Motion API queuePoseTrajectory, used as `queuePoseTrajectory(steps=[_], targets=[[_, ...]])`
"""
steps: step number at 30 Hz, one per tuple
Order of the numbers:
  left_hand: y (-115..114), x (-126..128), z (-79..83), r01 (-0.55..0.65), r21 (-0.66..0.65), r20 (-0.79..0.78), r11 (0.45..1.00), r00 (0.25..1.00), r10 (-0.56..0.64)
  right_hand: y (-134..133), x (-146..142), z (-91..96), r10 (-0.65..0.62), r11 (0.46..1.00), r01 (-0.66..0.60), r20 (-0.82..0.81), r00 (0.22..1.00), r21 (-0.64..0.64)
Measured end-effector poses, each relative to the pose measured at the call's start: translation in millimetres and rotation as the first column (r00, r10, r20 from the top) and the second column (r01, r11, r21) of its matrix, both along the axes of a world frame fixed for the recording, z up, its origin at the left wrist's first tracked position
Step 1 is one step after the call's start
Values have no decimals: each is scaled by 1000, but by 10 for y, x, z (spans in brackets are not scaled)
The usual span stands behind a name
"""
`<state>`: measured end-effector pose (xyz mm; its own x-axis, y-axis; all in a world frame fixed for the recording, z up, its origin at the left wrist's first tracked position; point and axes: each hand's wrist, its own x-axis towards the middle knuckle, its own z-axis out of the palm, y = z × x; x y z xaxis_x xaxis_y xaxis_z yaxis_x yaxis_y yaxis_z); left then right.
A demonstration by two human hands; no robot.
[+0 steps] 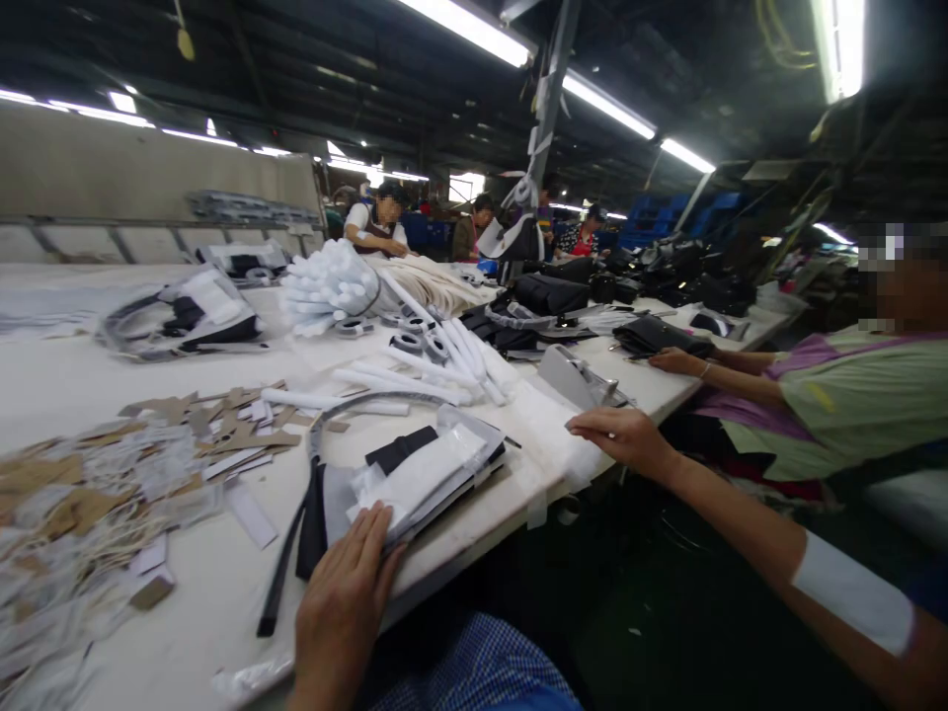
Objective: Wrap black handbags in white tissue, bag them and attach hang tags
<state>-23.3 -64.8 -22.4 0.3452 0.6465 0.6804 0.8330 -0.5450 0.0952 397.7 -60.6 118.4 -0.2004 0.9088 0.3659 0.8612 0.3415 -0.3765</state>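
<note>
We see the left hand [342, 592] at the near edge of the table [185, 602], palm down. Its fingers lie straight and close together, pressed flat on the near end of a stack of wrapped pieces [434, 472]. The stack is white and black parts in clear plastic, lying aslant near the table's near edge. Just left of the stack a black strap [285, 573] runs toward us, and a grey curved band [370, 403] arcs over the far side of the stack.

The right hand [622, 436] is further right, at the table's edge, resting on a thin white sheet [544, 420] that hangs over the edge. Its fingers are drawn together and point left. We cannot tell whether they pinch the sheet.

Left of the strap lies a heap of cardboard scraps and tags [104, 494]. Beyond the stack lie long white tubes [415, 380], and further off a bundle of white rolls [326, 286]. To the right a co-worker's hand [677, 361] rests on the table beside a black pouch [656, 336].
</note>
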Motion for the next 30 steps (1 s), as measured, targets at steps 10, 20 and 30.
queuePoseTrajectory(steps=[10, 20, 30], targets=[[-41, 74, 32, -24, -96, 72, 995, 997, 31, 600, -1717, 307, 772, 578, -761, -103, 627, -296], [-67, 103, 18, -29, -168, 116, 985, 992, 49, 1583, -2543, 2, 930, 325, -790, 26, 365, -521], [-81, 108, -4, -34, -175, 129, 984, 990, 57, 1515, -2619, 193, 954, 246, -753, 16, 299, -611]])
